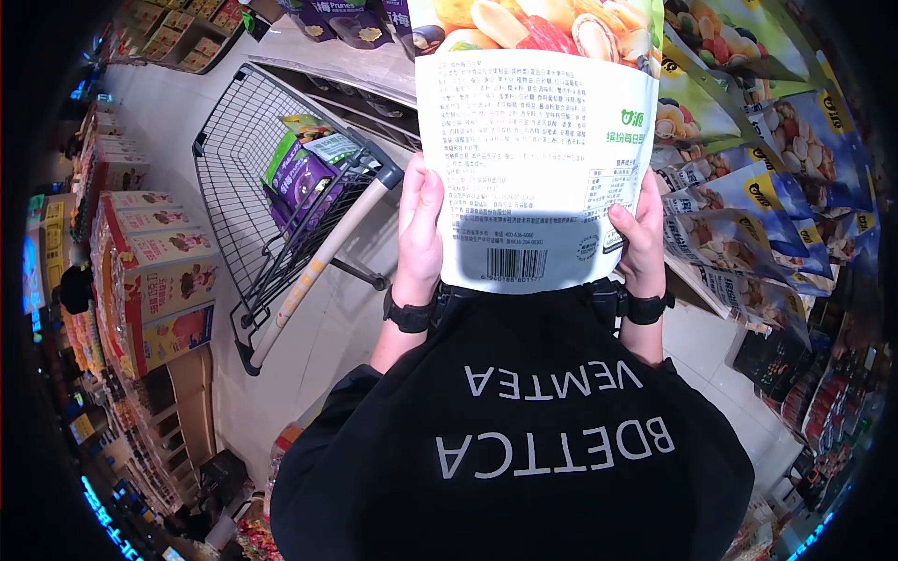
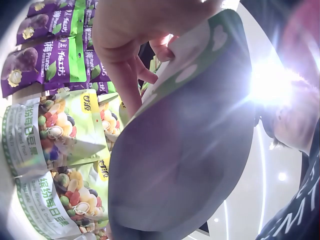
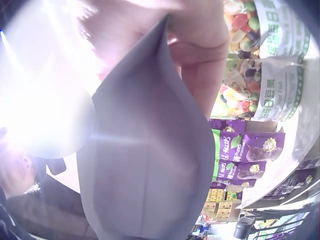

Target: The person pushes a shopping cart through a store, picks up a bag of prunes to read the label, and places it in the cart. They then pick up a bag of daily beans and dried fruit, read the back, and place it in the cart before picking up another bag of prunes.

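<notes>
A large white and green snack bag (image 1: 524, 178), printed with mixed beans and nuts at its top, is held up in front of the chest. Its back panel of small text and a barcode faces the head camera. My left hand (image 1: 423, 220) grips the bag's left edge, fingers partly hidden behind it. On the opposite edge my right hand (image 1: 640, 234) pinches with the thumb over the printed face. Both wrist views show the bag's grey-looking underside (image 2: 180, 150), with the left hand (image 2: 135, 37) and the right hand (image 3: 200, 50) at its sides.
A shopping cart (image 1: 313, 266) stands at the left with purple and green snack bags (image 1: 304, 178) inside. Similar bean bags (image 1: 748, 224) fill the shelf at right. Purple prune bags (image 2: 45, 60) line the shelf ahead, and stacked boxes (image 1: 154, 280) stand at far left.
</notes>
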Available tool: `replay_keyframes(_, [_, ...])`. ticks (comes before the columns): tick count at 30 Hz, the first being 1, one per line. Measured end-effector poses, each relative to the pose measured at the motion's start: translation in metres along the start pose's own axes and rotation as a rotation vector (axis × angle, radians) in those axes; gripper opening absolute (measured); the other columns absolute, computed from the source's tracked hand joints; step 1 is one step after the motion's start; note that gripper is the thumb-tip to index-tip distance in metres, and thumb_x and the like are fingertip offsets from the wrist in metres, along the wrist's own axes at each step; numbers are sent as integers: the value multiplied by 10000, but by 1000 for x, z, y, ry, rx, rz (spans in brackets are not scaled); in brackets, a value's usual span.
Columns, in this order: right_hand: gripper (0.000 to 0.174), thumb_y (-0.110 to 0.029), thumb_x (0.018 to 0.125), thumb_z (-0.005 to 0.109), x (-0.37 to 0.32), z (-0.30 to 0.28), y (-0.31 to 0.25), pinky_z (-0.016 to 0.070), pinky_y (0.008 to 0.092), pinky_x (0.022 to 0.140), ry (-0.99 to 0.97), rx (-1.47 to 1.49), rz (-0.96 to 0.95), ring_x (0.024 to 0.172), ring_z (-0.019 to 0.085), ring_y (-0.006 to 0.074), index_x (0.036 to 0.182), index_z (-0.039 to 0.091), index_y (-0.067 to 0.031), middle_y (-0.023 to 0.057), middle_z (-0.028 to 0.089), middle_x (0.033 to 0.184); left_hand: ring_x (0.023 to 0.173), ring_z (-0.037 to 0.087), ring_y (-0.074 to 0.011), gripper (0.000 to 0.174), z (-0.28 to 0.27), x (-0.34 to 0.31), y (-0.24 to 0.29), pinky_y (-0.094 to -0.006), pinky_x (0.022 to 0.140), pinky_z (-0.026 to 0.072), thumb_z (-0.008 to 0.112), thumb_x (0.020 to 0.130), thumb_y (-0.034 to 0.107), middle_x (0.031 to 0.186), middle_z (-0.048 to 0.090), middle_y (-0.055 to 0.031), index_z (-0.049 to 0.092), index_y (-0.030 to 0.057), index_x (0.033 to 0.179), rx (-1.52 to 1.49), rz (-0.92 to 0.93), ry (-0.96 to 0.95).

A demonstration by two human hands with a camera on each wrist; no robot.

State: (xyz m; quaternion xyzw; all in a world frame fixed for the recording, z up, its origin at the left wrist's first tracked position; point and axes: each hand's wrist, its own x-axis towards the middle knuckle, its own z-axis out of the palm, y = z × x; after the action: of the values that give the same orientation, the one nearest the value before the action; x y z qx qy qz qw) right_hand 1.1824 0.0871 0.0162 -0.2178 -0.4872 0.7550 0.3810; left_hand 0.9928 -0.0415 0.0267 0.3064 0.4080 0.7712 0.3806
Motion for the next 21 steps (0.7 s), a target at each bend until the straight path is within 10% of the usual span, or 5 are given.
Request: replay_keyframes(21, [617, -59, 718, 646, 1, -3, 2, 403, 281, 861, 19, -45, -37, 998, 513, 157, 1222, 296, 11, 117, 504, 1110, 889, 419, -82, 214, 3, 3, 0, -232, 823, 321, 319, 934, 223, 962, 463, -35, 416, 44, 1001, 51, 13, 17])
